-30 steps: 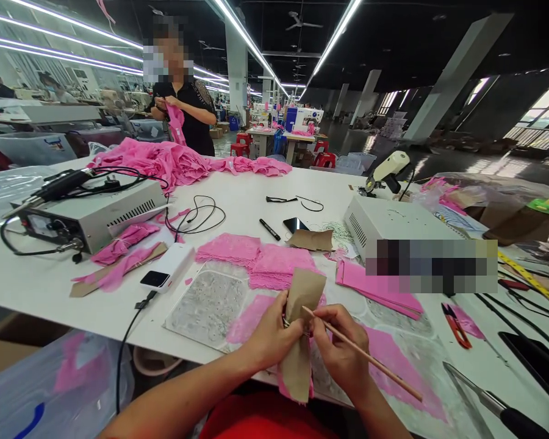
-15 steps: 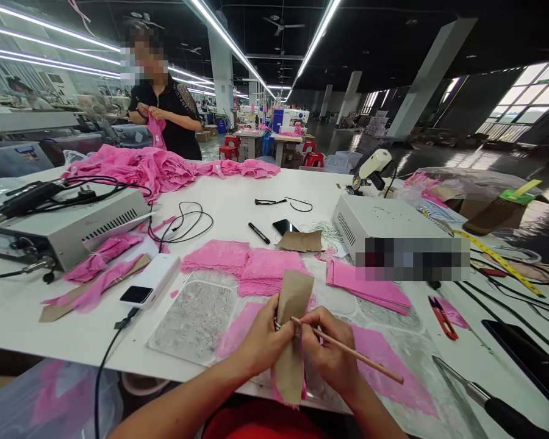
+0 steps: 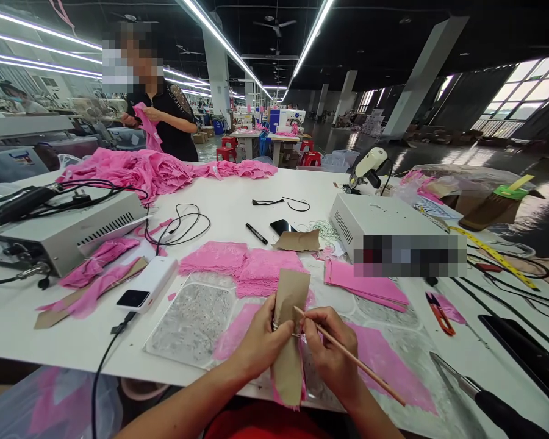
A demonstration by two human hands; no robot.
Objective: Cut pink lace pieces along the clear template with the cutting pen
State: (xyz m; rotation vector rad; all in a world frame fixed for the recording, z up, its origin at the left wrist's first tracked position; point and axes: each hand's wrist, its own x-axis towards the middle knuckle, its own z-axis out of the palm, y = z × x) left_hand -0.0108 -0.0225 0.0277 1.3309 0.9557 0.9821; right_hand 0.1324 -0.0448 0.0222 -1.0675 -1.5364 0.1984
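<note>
My left hand (image 3: 266, 338) is closed round a long brown cardboard strip (image 3: 289, 360), its thumb across the front. Pink lace fabric shows along the strip's lower edge, and a thin tie seems to cross its middle. In my right hand (image 3: 330, 344) a slim wooden stick (image 3: 357, 364) is pinched like a pen, its tip near the cardboard's face. Below the hands lies a grey marbled board (image 3: 190, 320), with a sheer pink fabric piece (image 3: 388, 360) on it. Just beyond are stacked pink lace pieces (image 3: 269, 271) and a folded pink stack (image 3: 366, 285).
Grey boxy machines stand left (image 3: 73, 231) and right (image 3: 388, 219). A white power bank (image 3: 153, 283), a black marker (image 3: 256, 233), red snips (image 3: 440, 314) and a black-handled tool (image 3: 498, 405) lie around. Across the table, a person (image 3: 165, 116) handles pink fabric behind a pink heap (image 3: 132, 171).
The stick's tip has moved up the cardboard slightly, and its far end sits lower. My left hand keeps its hold. The person opposite has drawn their hands apart on the pink fabric.
</note>
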